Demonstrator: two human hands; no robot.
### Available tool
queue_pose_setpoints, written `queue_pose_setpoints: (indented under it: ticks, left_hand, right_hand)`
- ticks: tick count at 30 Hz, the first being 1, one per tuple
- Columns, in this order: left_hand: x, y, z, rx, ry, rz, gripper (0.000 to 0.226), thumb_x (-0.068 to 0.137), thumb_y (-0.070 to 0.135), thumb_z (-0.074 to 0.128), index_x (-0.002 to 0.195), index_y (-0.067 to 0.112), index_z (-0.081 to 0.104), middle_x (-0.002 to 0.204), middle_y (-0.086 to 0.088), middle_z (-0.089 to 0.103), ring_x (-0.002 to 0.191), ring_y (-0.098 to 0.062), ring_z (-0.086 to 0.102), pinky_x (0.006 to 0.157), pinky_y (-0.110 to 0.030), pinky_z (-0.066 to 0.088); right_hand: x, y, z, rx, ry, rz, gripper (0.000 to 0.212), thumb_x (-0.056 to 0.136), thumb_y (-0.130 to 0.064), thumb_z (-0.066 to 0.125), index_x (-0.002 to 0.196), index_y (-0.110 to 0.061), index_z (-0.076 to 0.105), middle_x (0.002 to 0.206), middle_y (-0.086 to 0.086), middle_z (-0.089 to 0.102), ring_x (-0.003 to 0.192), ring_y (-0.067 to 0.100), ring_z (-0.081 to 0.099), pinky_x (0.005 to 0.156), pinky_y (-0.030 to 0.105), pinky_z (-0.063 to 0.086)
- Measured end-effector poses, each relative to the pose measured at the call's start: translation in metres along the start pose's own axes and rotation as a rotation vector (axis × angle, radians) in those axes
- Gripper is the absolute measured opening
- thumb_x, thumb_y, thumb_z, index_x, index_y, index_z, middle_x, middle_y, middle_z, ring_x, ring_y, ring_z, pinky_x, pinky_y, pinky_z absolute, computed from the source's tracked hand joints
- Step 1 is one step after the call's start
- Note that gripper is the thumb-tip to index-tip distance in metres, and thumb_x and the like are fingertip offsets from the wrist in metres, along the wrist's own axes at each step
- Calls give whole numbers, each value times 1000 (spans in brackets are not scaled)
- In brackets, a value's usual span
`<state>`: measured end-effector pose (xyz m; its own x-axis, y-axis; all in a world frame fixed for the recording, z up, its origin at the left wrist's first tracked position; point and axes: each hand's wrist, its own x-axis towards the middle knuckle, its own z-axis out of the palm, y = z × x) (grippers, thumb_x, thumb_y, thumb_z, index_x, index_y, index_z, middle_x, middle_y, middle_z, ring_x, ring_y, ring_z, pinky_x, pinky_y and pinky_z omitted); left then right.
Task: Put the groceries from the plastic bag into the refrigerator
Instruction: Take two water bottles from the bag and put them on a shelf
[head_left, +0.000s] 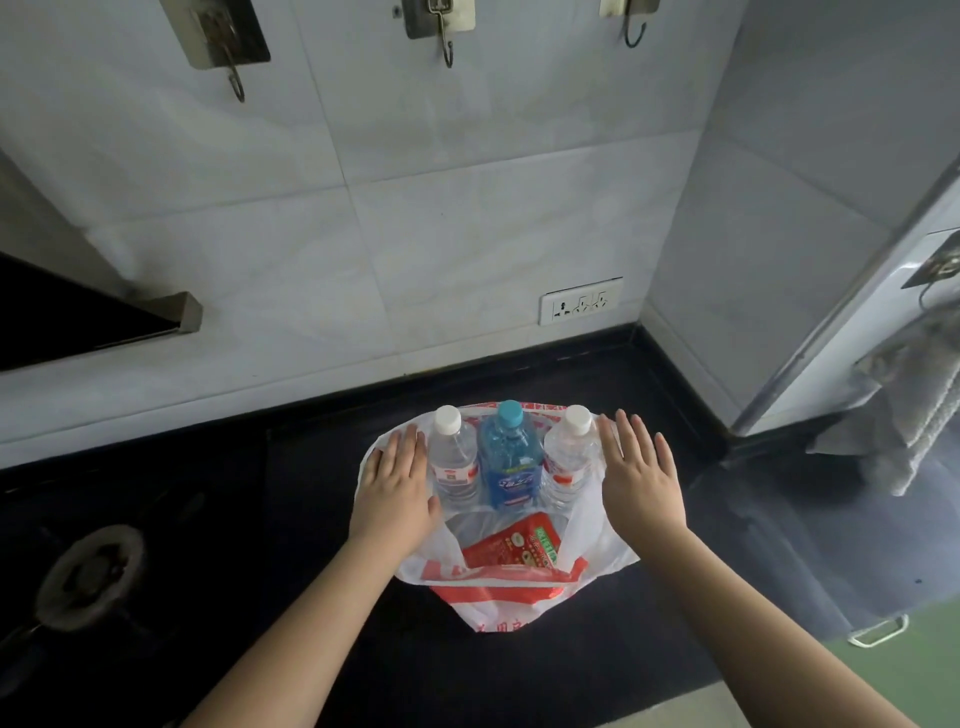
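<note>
Three bottles stand upright in a row inside the plastic bag, whose white-and-red film is spread open on the dark countertop, probably so the contents can be reached from above: a clear bottle with a white cap at the left, a blue bottle with a blue cap in the middle, and a second clear white-capped bottle at the right. Nearer the person, a red packet lies flat in the bag's mouth. The left hand and the right hand flank the row with fingers straight and spread, gripping nothing; they look placed to steady the bottles or push the film aside, though whether they touch it I cannot tell. Both clear bottles carry red-and-white labels, the blue one white script, the packet a green patch, and the bag red characters, all too small to read. What seems to be the refrigerator stands at the right, a cloth hanging on it, its door apparently closed
</note>
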<state>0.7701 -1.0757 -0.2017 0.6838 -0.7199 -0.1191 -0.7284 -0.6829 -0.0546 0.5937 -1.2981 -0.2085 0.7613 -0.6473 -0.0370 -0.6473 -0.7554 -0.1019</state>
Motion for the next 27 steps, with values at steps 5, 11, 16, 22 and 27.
queue_pose_setpoints:
  ticks: [5, 11, 16, 22, 27]
  left_hand:
    - [9, -3, 16, -55, -37, 20, 77, 98, 41, 42, 155, 12, 0, 164, -8, -6, 151, -26, -6, 121, -43, 1]
    - [19, -2, 36, -46, -97, 15, 77, 97, 41, 46, 155, 15, 2, 165, -8, 1, 151, -25, -1, 123, -44, 5]
    - [28, -2, 59, -37, -123, -1, 77, 95, 40, 47, 155, 11, 7, 164, -10, 8, 151, -26, 2, 123, -44, 6]
    - [9, 9, 87, 18, -87, -38, 82, 92, 39, 55, 153, 2, 15, 162, -16, 14, 150, -29, 3, 122, -42, -5]
    - [-21, 10, 110, -64, -3, 9, 74, 88, 37, 42, 149, -1, 27, 158, -18, 26, 146, -31, 26, 118, -45, 15]
  right_hand:
    - [10, 5, 20, 2, -67, -2, 61, 101, -47, 23, 154, -26, 0, 163, 3, 0, 149, 25, -6, 118, 44, -7]
    - [18, 9, 37, -49, -171, -24, 56, 102, -37, 26, 153, -22, 10, 163, 6, 0, 150, 26, -5, 121, 46, 0]
    - [22, 14, 58, -111, -254, -30, 55, 102, -23, 26, 154, -20, 8, 163, 8, -1, 149, 27, -6, 121, 47, 3]
    - [9, 17, 85, -96, -275, -51, 63, 100, -22, 33, 153, -15, 0, 163, 7, -5, 149, 25, -6, 122, 42, 3]
    - [-15, 23, 103, -40, -159, -59, 69, 92, -31, 53, 150, -8, 24, 160, 9, 17, 148, 25, 12, 121, 37, 2]
